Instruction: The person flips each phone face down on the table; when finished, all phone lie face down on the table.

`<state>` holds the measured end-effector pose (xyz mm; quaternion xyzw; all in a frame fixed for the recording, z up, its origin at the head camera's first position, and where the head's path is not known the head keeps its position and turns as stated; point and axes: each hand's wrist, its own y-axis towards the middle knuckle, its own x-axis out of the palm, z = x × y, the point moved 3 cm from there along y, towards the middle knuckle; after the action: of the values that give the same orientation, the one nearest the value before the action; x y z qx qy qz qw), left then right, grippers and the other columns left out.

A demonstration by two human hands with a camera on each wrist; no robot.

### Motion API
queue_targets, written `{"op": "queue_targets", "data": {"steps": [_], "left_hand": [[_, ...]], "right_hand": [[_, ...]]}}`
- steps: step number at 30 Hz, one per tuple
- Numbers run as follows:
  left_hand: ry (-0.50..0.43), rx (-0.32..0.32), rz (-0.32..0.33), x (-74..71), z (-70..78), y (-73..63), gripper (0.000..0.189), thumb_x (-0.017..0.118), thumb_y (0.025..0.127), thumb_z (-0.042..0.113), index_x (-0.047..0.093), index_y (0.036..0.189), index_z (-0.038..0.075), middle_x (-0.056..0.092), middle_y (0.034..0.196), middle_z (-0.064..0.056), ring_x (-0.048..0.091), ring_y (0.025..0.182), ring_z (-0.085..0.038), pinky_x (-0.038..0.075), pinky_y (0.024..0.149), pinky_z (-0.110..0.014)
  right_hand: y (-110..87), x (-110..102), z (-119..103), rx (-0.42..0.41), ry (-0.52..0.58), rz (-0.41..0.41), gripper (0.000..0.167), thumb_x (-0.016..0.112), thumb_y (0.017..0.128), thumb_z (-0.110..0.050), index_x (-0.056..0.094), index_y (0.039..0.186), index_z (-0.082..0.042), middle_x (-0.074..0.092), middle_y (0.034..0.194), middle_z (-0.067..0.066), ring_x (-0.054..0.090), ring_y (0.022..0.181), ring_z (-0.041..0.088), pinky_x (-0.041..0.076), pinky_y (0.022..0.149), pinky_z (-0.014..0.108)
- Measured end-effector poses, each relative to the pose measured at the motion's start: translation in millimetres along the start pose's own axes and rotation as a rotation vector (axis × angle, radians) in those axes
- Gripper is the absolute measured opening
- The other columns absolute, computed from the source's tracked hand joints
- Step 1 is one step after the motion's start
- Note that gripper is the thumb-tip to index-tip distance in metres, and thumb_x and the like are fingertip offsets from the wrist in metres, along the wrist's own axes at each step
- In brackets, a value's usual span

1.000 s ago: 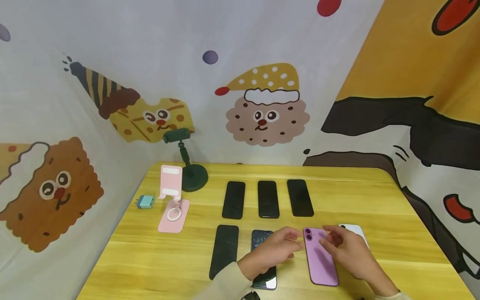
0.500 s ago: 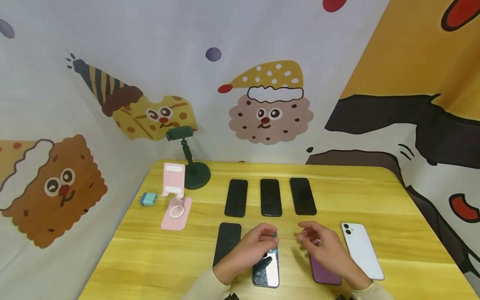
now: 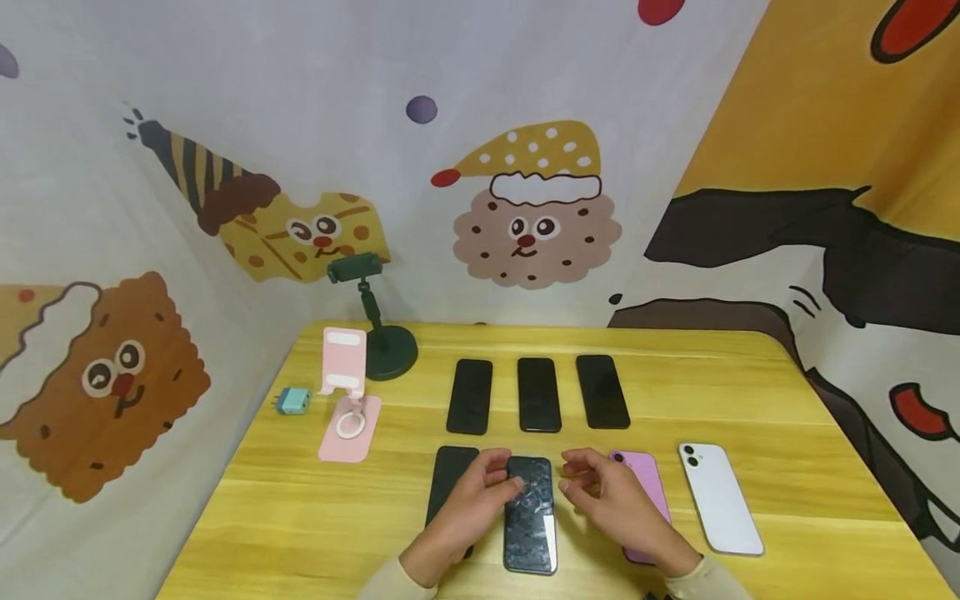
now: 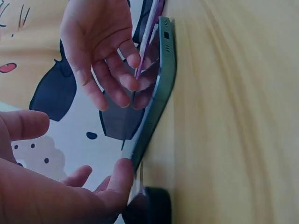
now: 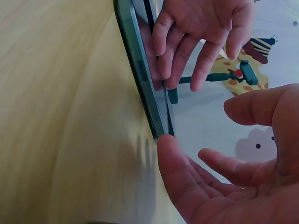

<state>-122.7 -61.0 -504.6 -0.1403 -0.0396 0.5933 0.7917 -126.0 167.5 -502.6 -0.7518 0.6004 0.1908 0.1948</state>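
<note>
Between the two hands a dark smartphone lies on the table, its glossy screen up with smudges and a bright reflection. My left hand is at its upper left edge, fingers loosely bent, thumb overlapping the screen's border. In the left wrist view a fingertip meets the green side of this smartphone. My right hand hovers at the right of it, fingers apart and holding nothing, partly covering a pink smartphone. The left forearm and hand partly hide a black smartphone.
A white smartphone lies at the right. Behind is a row of dark phones. On the left stand a pink phone stand, a dark green stand and a light blue charger plug. A printed cloth hangs behind the table.
Both hands have moved left, away from the pink and white phones. The right hand has come from the pink phone to beside the dark smartphone; the left hand now sits at its left edge.
</note>
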Motion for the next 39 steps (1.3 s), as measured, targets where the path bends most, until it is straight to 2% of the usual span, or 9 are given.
{"op": "queue_targets", "data": {"steps": [3,6,11,14,18,23,28,33,39], "left_hand": [[0.003,0.002,-0.003,-3.6,-1.8,-0.9,0.059,0.070,0.101,0.025,0.048,0.152,0.003,0.053,0.151,-0.018,0.052,0.137,-0.038,0.050,0.109,-0.057],[-0.004,-0.017,-0.025,-5.6,-2.9,-2.4,0.061,0.069,0.102,0.027,0.046,0.153,0.003,0.051,0.155,-0.020,0.051,0.140,-0.041,0.049,0.111,-0.059],[-0.039,-0.044,-0.051,-3.6,-4.1,-4.0,0.064,0.069,0.103,0.028,0.043,0.155,0.002,0.046,0.159,-0.023,0.048,0.144,-0.044,0.048,0.114,-0.059],[-0.048,-0.043,-0.043,-1.1,-4.6,-4.3,0.064,0.069,0.102,0.027,0.043,0.155,0.001,0.046,0.158,-0.024,0.049,0.143,-0.044,0.048,0.115,-0.057],[-0.037,-0.021,-0.030,1.3,-5.9,-4.6,0.064,0.069,0.102,0.025,0.043,0.154,-0.001,0.048,0.155,-0.025,0.050,0.141,-0.045,0.049,0.114,-0.057],[-0.013,-0.001,-0.024,4.5,-4.6,-5.5,0.066,0.073,0.100,0.024,0.043,0.152,-0.002,0.053,0.151,-0.024,0.054,0.137,-0.042,0.050,0.112,-0.058],[-0.007,0.001,-0.019,3.2,0.4,-5.0,0.070,0.078,0.096,0.026,0.044,0.154,0.004,0.051,0.155,-0.023,0.057,0.135,-0.041,0.053,0.108,-0.056],[-0.017,-0.004,-0.018,0.8,-1.9,-2.3,0.069,0.079,0.096,0.024,0.045,0.154,0.007,0.049,0.157,-0.020,0.061,0.131,-0.038,0.056,0.104,-0.053],[-0.181,0.010,-0.026,2.5,-9.4,-0.3,0.062,0.074,0.098,0.008,0.044,0.152,0.002,0.049,0.152,-0.022,0.064,0.120,-0.029,0.062,0.093,-0.042]], "right_hand": [[0.1,2.9,1.7,0.022,-0.005,0.003,0.044,0.078,0.097,-0.023,0.065,0.135,-0.004,0.075,0.122,0.009,0.072,0.097,0.011,0.059,0.083,0.024],[-1.1,6.2,4.6,0.046,0.034,-0.036,0.045,0.076,0.099,-0.024,0.064,0.137,-0.003,0.073,0.126,0.011,0.072,0.096,0.013,0.060,0.079,0.025],[-5.7,11.7,7.9,0.083,0.205,-0.147,0.049,0.070,0.103,-0.022,0.056,0.142,0.004,0.066,0.136,0.023,0.071,0.103,0.025,0.064,0.075,0.032],[-7.9,12.8,8.7,0.118,0.304,-0.188,0.054,0.068,0.105,-0.024,0.051,0.147,0.004,0.059,0.143,0.027,0.067,0.111,0.029,0.066,0.079,0.036],[-9.9,13.3,9.3,0.158,0.423,-0.208,0.057,0.065,0.106,-0.022,0.041,0.151,0.004,0.049,0.152,0.031,0.062,0.121,0.032,0.066,0.085,0.044],[-10.8,14.9,10.5,0.175,0.509,-0.194,0.059,0.064,0.107,-0.020,0.036,0.152,0.005,0.044,0.155,0.034,0.060,0.127,0.034,0.065,0.089,0.049],[-9.1,16.6,9.2,0.170,0.521,-0.163,0.060,0.069,0.103,-0.016,0.038,0.150,0.005,0.044,0.155,0.034,0.060,0.122,0.031,0.065,0.088,0.047],[-7.2,18.0,6.8,0.156,0.445,-0.155,0.059,0.074,0.100,-0.016,0.046,0.148,0.002,0.052,0.148,0.028,0.061,0.116,0.029,0.066,0.084,0.041],[-9.2,24.0,2.8,0.167,0.327,-0.115,0.059,0.079,0.096,-0.020,0.053,0.146,-0.003,0.057,0.142,0.021,0.059,0.116,0.029,0.065,0.078,0.032]]}}
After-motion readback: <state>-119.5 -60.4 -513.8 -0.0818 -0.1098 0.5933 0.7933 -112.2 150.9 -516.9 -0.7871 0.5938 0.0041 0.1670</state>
